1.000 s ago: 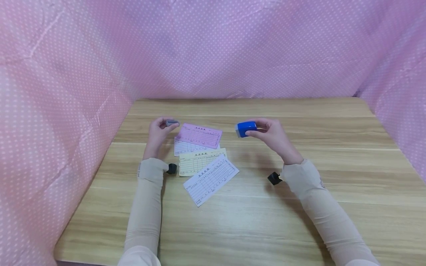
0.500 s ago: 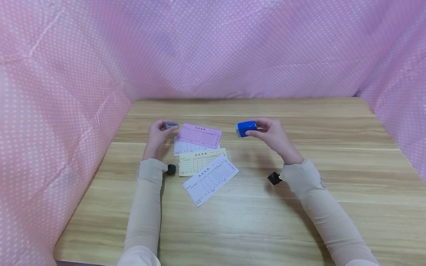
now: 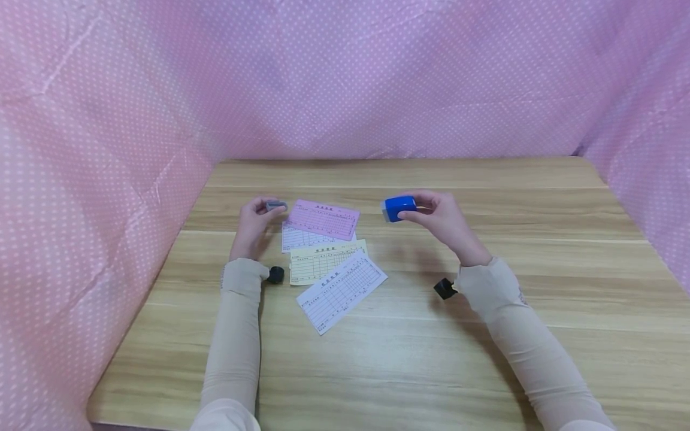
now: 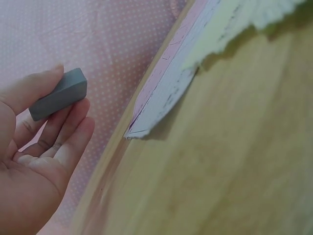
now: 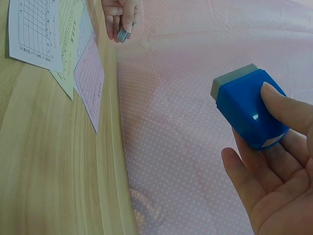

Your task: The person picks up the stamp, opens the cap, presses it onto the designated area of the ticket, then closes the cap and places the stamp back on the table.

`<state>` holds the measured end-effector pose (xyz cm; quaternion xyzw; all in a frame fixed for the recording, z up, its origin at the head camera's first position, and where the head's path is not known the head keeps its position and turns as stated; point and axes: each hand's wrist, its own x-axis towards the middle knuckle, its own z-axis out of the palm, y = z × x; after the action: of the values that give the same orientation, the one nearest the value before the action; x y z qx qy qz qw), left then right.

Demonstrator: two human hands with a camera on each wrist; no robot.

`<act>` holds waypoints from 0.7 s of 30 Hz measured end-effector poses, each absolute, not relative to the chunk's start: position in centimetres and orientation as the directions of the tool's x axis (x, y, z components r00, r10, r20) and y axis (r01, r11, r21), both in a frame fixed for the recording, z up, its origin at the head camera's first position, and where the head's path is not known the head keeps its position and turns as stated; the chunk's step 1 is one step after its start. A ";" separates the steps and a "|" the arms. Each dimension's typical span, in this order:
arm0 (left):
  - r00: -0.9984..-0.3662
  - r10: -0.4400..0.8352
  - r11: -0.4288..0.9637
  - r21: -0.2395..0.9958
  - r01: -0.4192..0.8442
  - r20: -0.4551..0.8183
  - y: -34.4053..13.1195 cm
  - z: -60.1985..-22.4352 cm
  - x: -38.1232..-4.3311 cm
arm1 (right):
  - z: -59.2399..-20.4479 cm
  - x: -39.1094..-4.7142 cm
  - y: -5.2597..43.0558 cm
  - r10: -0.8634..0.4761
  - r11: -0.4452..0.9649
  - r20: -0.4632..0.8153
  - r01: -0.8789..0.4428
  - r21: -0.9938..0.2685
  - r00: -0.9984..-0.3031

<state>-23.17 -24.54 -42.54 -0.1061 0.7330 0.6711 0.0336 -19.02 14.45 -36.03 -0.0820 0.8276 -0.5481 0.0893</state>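
My left hand (image 3: 253,224) pinches a small grey rectangular stamp cap (image 4: 61,95) between thumb and fingers, just left of the pink slip (image 3: 324,219). Over the right side of the papers, my right hand (image 3: 439,218) grips a blue self-inking stamp (image 5: 252,107) by its sides, thumb on one face. The stamp's grey end (image 5: 234,78) points left, away from the palm. Between the hands lie printed form slips in an overlapping row: the pink one on top of a white slip (image 3: 295,237), then a yellow slip (image 3: 312,266), with another white slip (image 3: 342,293) nearest me.
A wooden table (image 3: 485,371) bears the slips. Pink dotted cloth (image 3: 377,78) hangs behind it and along both sides. Black wrist cameras (image 3: 444,289) jut inward from both sleeves, the left one beside the yellow slip.
My left hand has come slightly down and to the left with the grey cap. The right hand and the blue stamp hold still, and the slips lie as before.
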 end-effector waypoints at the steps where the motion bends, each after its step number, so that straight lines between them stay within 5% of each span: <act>1: -0.976 -0.113 0.073 0.978 -0.195 -0.187 -24.7 -42.9 -23.4 | -36.1 -19.0 14.5 -0.234 0.387 -0.057 -0.040 -0.921 -0.971; 9: -0.983 -0.117 0.097 0.984 -0.151 -0.139 -25.5 -44.1 -23.7 | -35.9 -19.0 14.3 -0.210 0.387 -0.066 -0.021 -0.922 -0.975; 21: -0.983 -0.149 0.317 0.937 -0.150 -0.108 -25.7 -44.5 -23.9 | -35.7 -18.9 14.4 -0.225 0.385 -0.060 -0.032 -0.922 -0.973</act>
<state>-23.86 -25.73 -44.48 -0.0923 0.8114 0.5772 0.0006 -18.92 14.39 -35.75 -0.0776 0.8276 -0.5490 0.0879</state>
